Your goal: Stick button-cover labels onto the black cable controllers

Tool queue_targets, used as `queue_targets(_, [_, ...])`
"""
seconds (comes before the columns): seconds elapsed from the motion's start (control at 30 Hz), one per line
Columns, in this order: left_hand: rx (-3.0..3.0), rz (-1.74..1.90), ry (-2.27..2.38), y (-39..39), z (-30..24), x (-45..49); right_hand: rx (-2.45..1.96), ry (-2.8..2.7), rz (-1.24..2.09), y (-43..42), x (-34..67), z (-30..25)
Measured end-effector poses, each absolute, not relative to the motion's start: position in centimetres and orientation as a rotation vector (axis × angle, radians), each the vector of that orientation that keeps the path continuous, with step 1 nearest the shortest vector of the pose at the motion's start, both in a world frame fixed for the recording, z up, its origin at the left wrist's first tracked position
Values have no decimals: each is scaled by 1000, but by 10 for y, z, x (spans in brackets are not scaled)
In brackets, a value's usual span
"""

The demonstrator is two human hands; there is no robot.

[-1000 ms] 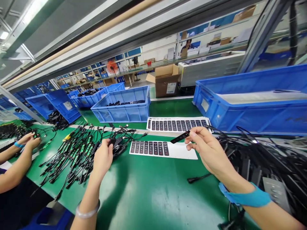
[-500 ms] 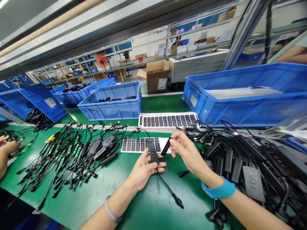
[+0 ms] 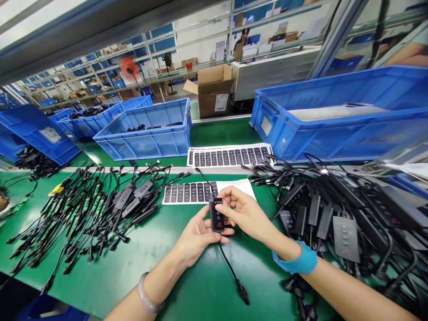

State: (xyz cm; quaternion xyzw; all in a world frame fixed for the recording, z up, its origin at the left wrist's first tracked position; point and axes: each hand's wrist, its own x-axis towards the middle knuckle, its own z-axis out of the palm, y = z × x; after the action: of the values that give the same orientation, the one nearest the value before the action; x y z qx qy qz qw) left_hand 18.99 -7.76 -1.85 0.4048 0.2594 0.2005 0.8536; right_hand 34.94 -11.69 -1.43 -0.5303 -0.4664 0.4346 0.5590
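Note:
My left hand (image 3: pixel 197 236) grips a small black controller (image 3: pixel 216 215) with a cable that trails down to a plug (image 3: pixel 242 294) on the green mat. My right hand (image 3: pixel 242 213) presses its fingers on the controller's face, where a black label with red marks now lies. Just behind my hands lies a white sheet of black labels (image 3: pixel 194 192), its right part bare. A second full label sheet (image 3: pixel 229 156) lies farther back.
A pile of black cabled controllers (image 3: pixel 100 209) spreads at left, another heap (image 3: pixel 337 214) at right. Blue bins stand behind: one at centre (image 3: pixel 147 133), a large one at right (image 3: pixel 337 120). A cardboard box (image 3: pixel 212 91) sits beyond the bench.
My left hand brought a controller from the left pile to the centre. My right hand carried a peeled label down and laid it on the controller's face.

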Motion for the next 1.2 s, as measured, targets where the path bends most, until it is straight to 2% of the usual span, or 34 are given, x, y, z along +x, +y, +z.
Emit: queue_targets(1.2, [838,398,541,-79,-20,189,-1314,-1154,970,-121,348,-13])
